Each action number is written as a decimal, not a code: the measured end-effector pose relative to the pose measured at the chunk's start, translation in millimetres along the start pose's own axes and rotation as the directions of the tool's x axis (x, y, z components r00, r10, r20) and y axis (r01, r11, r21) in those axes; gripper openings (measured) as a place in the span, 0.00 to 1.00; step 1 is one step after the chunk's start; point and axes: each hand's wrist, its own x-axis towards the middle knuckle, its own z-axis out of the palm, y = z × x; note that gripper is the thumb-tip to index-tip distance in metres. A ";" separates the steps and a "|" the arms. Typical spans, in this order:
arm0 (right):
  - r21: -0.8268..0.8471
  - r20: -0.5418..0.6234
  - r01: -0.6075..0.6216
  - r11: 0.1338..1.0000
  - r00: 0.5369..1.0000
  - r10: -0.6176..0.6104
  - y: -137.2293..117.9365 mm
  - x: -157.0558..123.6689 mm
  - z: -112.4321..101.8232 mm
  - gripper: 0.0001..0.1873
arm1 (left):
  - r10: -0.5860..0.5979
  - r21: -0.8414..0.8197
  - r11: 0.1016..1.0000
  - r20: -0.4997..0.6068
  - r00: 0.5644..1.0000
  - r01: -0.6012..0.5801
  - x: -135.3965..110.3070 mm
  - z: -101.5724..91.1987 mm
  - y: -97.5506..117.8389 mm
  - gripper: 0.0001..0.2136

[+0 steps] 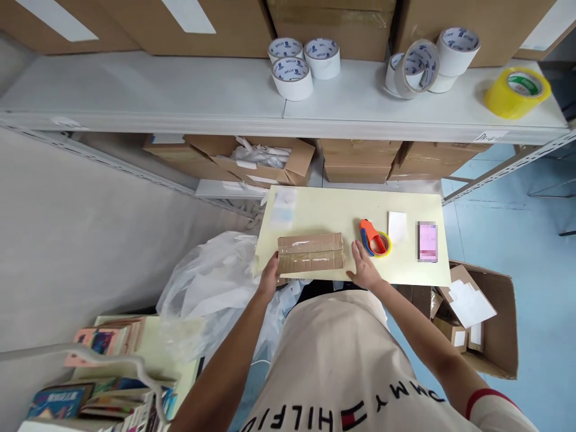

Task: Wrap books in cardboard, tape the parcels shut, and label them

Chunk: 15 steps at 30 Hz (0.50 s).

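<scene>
A small cardboard box [310,252], sealed with clear tape, lies on the pale yellow table [342,213] near its front edge. My left hand [270,277] is wrapped round the box's left end. My right hand [363,268] lies flat with fingers stretched out against the box's right end. Just right of that hand sits an orange tape dispenser [374,239] with a yellow roll.
A white slip [397,226] and a pink blurred card [427,241] lie on the table's right side. Several white tape rolls [299,65] and a yellow tape roll [516,91] stand on the shelf above. Open cartons sit at right and behind; books [103,384] are stacked at lower left.
</scene>
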 end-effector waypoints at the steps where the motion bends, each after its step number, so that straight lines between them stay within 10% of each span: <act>1: 0.062 0.054 0.007 0.998 0.999 -0.010 -6.3 -1.1 8.5 0.57 | -0.028 -0.037 0.999 0.017 0.999 0.028 -0.5 2.5 -0.3 0.40; 6: 0.284 0.042 -0.061 0.957 0.998 0.051 -28.0 1.6 30.3 0.50 | -0.133 -0.043 0.990 0.000 0.991 0.133 2.3 -0.4 2.1 0.36; 15: 0.594 -0.210 -0.214 0.775 0.889 0.407 -40.2 30.7 -26.8 0.29 | 0.155 -0.108 0.985 0.181 0.971 -0.137 30.5 -1.0 43.0 0.38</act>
